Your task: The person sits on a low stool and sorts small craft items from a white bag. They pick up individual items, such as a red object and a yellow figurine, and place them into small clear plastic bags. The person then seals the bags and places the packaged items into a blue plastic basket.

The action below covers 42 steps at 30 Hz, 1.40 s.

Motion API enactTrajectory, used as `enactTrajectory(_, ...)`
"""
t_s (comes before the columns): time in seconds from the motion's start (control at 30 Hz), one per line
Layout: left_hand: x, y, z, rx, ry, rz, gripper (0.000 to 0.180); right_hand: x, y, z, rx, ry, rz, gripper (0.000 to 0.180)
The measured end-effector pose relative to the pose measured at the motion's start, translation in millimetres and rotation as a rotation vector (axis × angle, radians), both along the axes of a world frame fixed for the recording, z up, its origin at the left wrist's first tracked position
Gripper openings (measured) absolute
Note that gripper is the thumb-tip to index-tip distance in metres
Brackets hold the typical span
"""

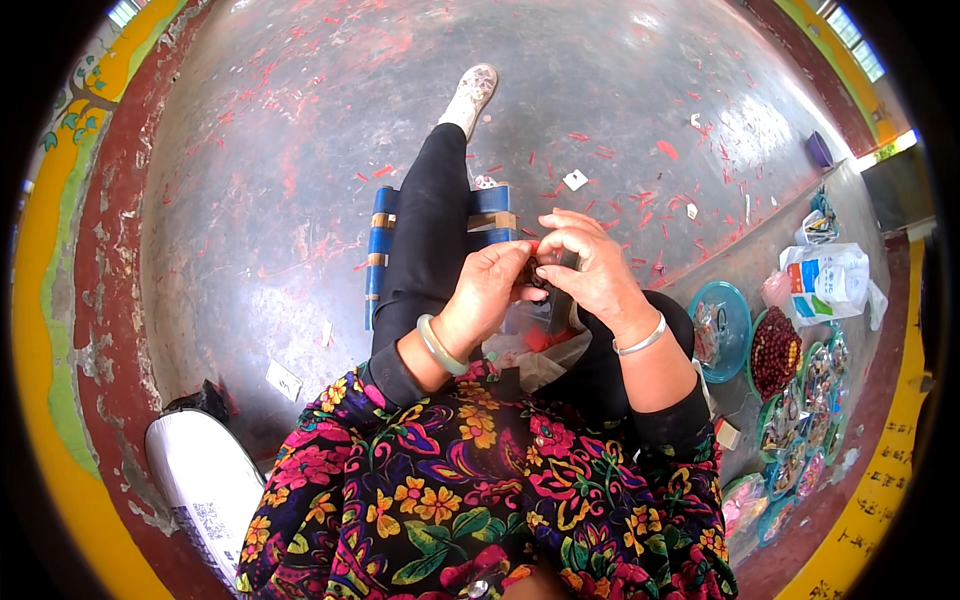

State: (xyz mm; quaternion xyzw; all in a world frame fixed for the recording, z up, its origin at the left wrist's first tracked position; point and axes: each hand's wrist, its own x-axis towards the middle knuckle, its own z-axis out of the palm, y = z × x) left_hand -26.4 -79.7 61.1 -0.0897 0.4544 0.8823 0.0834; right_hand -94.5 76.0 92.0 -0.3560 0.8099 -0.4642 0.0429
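My left hand (486, 291) and my right hand (592, 268) meet in front of my lap, thumbs and forefingers pinched together. Between them is a small dark piece (539, 280) with a bit of red by the left fingertips; the fingers hide most of it, and its kind is unclear. The right hand's other fingers are bent and partly raised. A pale green bangle circles the left wrist, a silver one the right. Below the hands, clear plastic and some red material (541, 338) lie at my lap.
A blue-framed stool (380, 240) stands by my outstretched leg. To the right are a teal basin (738, 330), a plate of dark red beads (775, 352), several plates of small items, and a white plastic bag (835, 280). Red scraps litter the floor; a white sack (200, 470) stands left.
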Motion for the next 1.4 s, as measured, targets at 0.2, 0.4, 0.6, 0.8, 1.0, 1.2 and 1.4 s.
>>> enactTrajectory(0.2,0.0,0.6,-6.4,0.001,0.011,0.022,0.029,-1.3,1.5,-1.2,0.063,0.018,0.037,0.019)
enactTrajectory(0.4,0.0,3.1,-5.7,-0.121,0.035,0.010,0.030,-1.9,3.5,0.9,0.099,-0.026,0.120,0.015)
enactTrajectory(0.6,0.9,2.4,-8.2,-0.104,0.046,-0.004,0.029,-2.9,2.9,-2.9,0.075,-0.055,0.207,0.010)
enactTrajectory(0.8,0.0,-0.6,0.3,0.069,0.008,-0.032,0.026,-3.2,3.3,-5.6,0.069,-0.021,0.150,0.009)
enactTrajectory(1.0,-1.8,-1.9,-4.9,0.134,0.009,-0.018,0.024,0.0,0.8,-4.9,0.035,-0.011,0.062,0.010)
enactTrajectory(1.2,-1.8,1.2,-3.1,0.067,-0.012,0.057,0.022,3.2,-6.6,0.9,-0.004,-0.043,-0.103,0.021)
enactTrajectory(1.4,-0.2,4.1,-3.3,0.037,0.056,0.119,0.020,1.2,-6.5,-0.6,-0.143,-0.414,-0.150,0.020)
